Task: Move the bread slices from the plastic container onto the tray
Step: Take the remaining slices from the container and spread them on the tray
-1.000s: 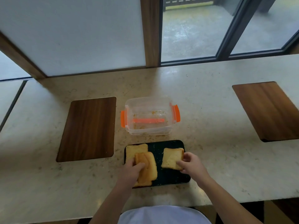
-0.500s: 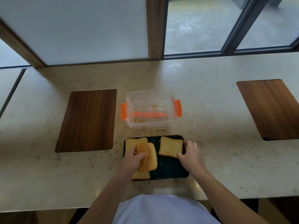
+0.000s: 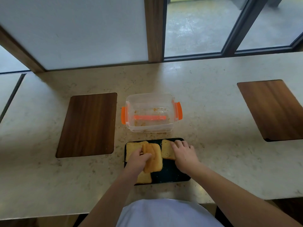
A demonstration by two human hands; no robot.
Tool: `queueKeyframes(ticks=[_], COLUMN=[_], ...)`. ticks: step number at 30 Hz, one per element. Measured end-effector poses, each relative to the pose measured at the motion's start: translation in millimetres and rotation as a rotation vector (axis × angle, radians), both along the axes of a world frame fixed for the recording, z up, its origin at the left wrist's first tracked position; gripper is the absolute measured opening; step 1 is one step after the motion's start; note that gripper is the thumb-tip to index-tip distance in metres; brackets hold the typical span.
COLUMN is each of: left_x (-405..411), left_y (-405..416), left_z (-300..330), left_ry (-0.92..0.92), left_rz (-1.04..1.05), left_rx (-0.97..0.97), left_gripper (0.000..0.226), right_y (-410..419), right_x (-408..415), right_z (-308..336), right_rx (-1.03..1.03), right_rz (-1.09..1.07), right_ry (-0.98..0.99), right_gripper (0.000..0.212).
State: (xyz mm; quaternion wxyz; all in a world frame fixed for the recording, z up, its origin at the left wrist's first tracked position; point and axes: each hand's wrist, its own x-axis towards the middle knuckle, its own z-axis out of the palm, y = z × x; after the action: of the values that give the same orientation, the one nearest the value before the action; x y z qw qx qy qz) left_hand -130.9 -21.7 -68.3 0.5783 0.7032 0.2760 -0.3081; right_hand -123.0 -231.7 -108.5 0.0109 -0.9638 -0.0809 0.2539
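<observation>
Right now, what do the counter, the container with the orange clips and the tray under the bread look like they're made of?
Counter: looks like polished stone or a stone-look composite, cream with fine veining and a soft sheen.
Container: clear, glossy plastic; you can see through its walls to crumbs inside.
Tray: dark and smooth, probably plastic or coated metal; the picture does not settle which.

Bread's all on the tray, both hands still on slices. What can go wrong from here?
1. The left hand holds a tilted slice over two flat slices; released askew, it may stay stacked.
2. The right hand presses a slice near the black tray's far edge; a push could slide it off.
3. Crumbs around the empty plastic container may spread.
</observation>
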Motion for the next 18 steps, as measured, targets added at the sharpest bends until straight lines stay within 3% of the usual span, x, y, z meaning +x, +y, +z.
queueKeyframes(ticks=[10, 18], left_x=[2.3, 4.8], left_y=[-5.7, -6.1], left_z=[1.0, 1.7], left_ry=[0.001, -0.003], left_rz=[-0.031, -0.033], left_rx=[0.013, 0.014], left_gripper=[0.061, 0.057], right_y=[-22.7, -18.3], right_x=[9.0, 20.8], right_z=[-4.2, -0.7], right_rx=[0.016, 0.038], right_rz=[0.23, 0.2], right_ry=[-0.013, -0.016], right_gripper=[0.086, 0.077])
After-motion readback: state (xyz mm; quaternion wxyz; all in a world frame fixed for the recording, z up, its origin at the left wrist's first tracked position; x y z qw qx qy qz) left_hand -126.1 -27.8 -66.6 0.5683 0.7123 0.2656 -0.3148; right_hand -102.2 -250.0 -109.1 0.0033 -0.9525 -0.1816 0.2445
